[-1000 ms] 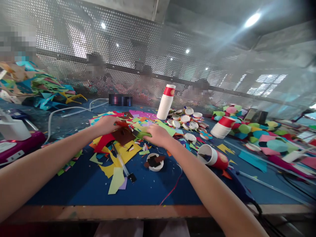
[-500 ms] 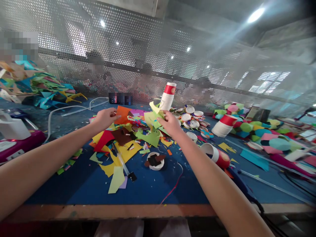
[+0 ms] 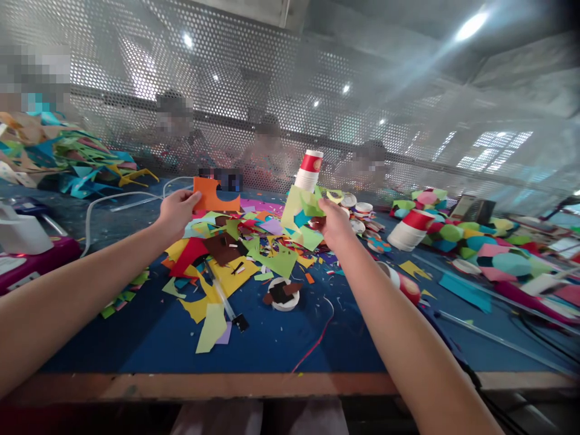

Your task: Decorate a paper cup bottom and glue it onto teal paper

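Note:
My left hand (image 3: pixel 177 211) pinches the left edge of an orange paper piece (image 3: pixel 208 196) with a round notch cut from it. Several light green paper pieces (image 3: pixel 292 205) are gripped in my right hand (image 3: pixel 334 223), raised over the scrap pile. Beneath both hands lies a heap of coloured paper scraps (image 3: pixel 276 260). Nearer the front, a white round lid (image 3: pixel 290 302) carries black and brown paper pieces. A clear stick with a black tip (image 3: pixel 224 294) rests on yellow paper.
Stacked paper cups (image 3: pixel 308 172) stand behind the pile, more cups (image 3: pixel 411 229) to the right, and one lies beside my right forearm. Power cords, a magenta device (image 3: pixel 45 263) at left and a phone (image 3: pixel 233 180) at the back are visible. The wooden table edge (image 3: pixel 217 385) runs along the front.
The orange paper has been lifted and moved left with my left hand. My right hand has shifted right, and its green pieces are now spread wider above the pile.

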### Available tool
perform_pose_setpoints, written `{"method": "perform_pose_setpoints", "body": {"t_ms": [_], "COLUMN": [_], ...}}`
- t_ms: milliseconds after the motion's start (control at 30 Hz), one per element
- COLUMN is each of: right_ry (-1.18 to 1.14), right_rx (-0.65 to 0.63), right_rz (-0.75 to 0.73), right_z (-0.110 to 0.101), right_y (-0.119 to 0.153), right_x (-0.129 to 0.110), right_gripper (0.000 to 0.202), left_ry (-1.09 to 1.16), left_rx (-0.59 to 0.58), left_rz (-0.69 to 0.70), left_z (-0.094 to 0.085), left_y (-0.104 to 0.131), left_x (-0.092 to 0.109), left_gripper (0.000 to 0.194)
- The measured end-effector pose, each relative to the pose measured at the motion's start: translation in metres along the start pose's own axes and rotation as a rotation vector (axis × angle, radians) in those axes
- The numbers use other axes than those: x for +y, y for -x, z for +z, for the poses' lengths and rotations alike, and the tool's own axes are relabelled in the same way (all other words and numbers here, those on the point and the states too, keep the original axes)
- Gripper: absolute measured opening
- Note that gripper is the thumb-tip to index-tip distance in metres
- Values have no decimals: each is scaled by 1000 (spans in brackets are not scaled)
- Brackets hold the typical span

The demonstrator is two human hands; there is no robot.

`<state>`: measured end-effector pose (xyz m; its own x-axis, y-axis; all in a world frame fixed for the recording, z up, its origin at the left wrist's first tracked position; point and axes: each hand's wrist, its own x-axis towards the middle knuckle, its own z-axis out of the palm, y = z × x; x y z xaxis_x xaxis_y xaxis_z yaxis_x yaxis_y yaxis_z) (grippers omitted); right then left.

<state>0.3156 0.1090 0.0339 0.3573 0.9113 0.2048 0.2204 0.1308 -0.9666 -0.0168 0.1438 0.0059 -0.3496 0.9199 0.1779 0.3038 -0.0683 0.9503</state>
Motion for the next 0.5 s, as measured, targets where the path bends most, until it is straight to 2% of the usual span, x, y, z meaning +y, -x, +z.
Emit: {"method": "perform_pose_setpoints", "body": {"t_ms": [133, 267, 500], "right_ry": [95, 301, 671], "right_rx": [-6, -3, -32], "right_rz": [26, 15, -105], "right_z": [-4, -7, -7], "right_y": [-2, -2, -5], "right_x": [5, 16, 28], "right_gripper": [37, 36, 35], "left_ry": [74, 137, 208], "left_rx": [24, 17, -83], "left_rz": [-24, -29, -11], "left_z": [1, 2, 4], "left_y": [-1, -3, -4], "left_x": [0, 0, -4], "left_gripper": [35, 35, 35]}}
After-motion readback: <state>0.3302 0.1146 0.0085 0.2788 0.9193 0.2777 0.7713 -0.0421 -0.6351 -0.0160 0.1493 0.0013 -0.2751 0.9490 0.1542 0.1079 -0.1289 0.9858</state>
